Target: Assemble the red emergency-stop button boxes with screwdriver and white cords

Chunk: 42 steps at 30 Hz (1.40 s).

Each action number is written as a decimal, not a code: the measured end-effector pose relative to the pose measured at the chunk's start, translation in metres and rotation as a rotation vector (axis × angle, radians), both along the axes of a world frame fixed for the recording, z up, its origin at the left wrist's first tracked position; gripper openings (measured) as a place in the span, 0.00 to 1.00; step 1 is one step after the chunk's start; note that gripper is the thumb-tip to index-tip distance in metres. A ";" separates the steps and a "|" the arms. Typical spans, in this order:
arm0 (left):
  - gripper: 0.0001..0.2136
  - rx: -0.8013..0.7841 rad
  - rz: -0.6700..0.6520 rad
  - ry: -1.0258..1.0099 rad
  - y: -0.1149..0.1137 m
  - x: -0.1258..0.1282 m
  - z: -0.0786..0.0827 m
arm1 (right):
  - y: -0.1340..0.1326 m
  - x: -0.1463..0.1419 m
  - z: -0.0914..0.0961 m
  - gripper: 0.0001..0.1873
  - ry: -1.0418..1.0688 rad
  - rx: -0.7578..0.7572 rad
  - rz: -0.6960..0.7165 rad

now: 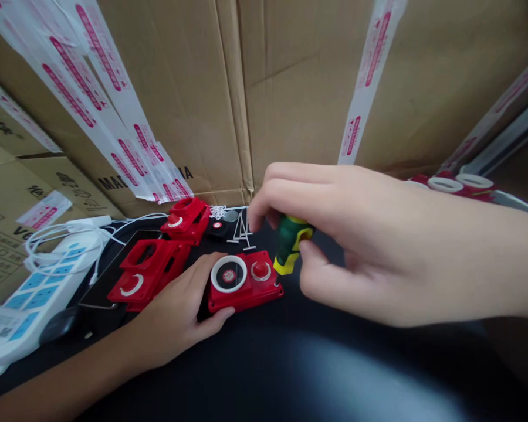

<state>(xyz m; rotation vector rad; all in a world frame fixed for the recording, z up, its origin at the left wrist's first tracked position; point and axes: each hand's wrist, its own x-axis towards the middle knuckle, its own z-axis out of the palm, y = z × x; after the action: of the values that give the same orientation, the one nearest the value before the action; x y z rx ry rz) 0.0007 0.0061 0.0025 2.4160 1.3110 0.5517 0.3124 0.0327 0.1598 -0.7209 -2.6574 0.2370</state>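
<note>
Large taped cardboard boxes (290, 88), their contents hidden, stand behind and to the left of a black tabletop (255, 369), where a white power strip (39, 299) and red housings (152, 272) lie toward the left. The right hand (365, 240) holds a green-and-yellow screwdriver (287, 246), tip down at the near right corner of a red unit (248, 282), while the left hand (171, 308) is wrapped around the unit's left end, thumb in front. Small T-shaped metal pins (249, 248) lie just behind the unit.
</note>
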 end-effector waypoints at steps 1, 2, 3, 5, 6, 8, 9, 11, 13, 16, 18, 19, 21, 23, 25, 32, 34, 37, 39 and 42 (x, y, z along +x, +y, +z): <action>0.31 0.002 -0.002 -0.003 0.000 0.000 0.001 | -0.001 -0.001 0.000 0.08 -0.005 0.008 0.002; 0.31 0.006 -0.006 -0.003 0.000 0.000 0.001 | -0.001 -0.002 -0.001 0.07 -0.009 0.019 0.000; 0.30 0.009 -0.010 0.000 0.000 0.000 0.002 | -0.001 -0.003 -0.002 0.07 -0.017 0.035 -0.017; 0.31 0.020 -0.017 0.008 -0.001 0.000 0.002 | 0.002 -0.006 -0.005 0.13 -0.038 0.105 -0.116; 0.31 0.028 -0.016 0.013 -0.001 -0.001 0.002 | 0.004 -0.007 -0.006 0.17 -0.053 0.157 -0.190; 0.32 0.036 -0.006 0.017 -0.002 -0.002 0.000 | 0.009 -0.008 -0.009 0.24 -0.088 0.258 -0.311; 0.33 0.034 -0.003 0.017 -0.002 -0.002 -0.001 | 0.011 -0.008 -0.010 0.25 -0.097 0.284 -0.334; 0.32 0.024 -0.001 0.014 -0.002 -0.002 -0.002 | 0.014 -0.006 -0.009 0.20 -0.087 0.252 -0.284; 0.31 0.018 -0.002 0.007 -0.002 -0.002 -0.003 | 0.013 -0.004 -0.007 0.12 -0.030 0.148 -0.168; 0.31 0.016 -0.001 -0.010 -0.001 -0.002 -0.002 | 0.008 -0.002 -0.002 0.09 0.046 -0.005 -0.012; 0.31 0.011 -0.010 -0.024 0.000 -0.001 -0.001 | 0.002 -0.001 0.000 0.15 0.072 -0.068 0.051; 0.31 0.007 -0.016 -0.030 0.000 -0.001 0.000 | -0.001 -0.001 0.001 0.18 0.081 -0.092 0.067; 0.31 -0.006 -0.027 -0.036 0.000 -0.001 0.001 | -0.005 -0.001 0.001 0.18 0.091 -0.129 0.072; 0.31 -0.022 -0.038 -0.034 0.000 0.000 0.003 | -0.007 -0.001 0.001 0.10 0.078 -0.142 0.047; 0.30 -0.026 -0.045 -0.033 -0.001 0.000 0.004 | -0.007 -0.002 0.001 0.05 0.036 -0.154 0.030; 0.31 -0.051 -0.052 -0.045 -0.001 0.000 0.004 | -0.002 -0.009 -0.002 0.18 -0.071 -0.190 0.021; 0.29 -0.022 -0.035 -0.030 -0.001 0.001 0.004 | 0.001 -0.011 -0.003 0.18 -0.068 -0.200 0.027; 0.29 0.023 -0.012 -0.006 -0.002 0.001 0.003 | 0.007 -0.010 -0.003 0.09 -0.002 -0.244 0.075; 0.30 0.027 -0.005 0.013 -0.002 0.000 0.003 | 0.010 -0.005 -0.003 0.06 0.052 -0.292 0.116; 0.31 0.022 -0.002 0.036 -0.002 0.000 0.002 | 0.013 0.002 -0.003 0.11 0.094 -0.342 0.131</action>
<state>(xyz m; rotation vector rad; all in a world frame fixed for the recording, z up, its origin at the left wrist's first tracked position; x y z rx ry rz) 0.0006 0.0046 0.0045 2.4558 1.3231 0.5267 0.3139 0.0460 0.1568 -0.6170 -2.6031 0.7557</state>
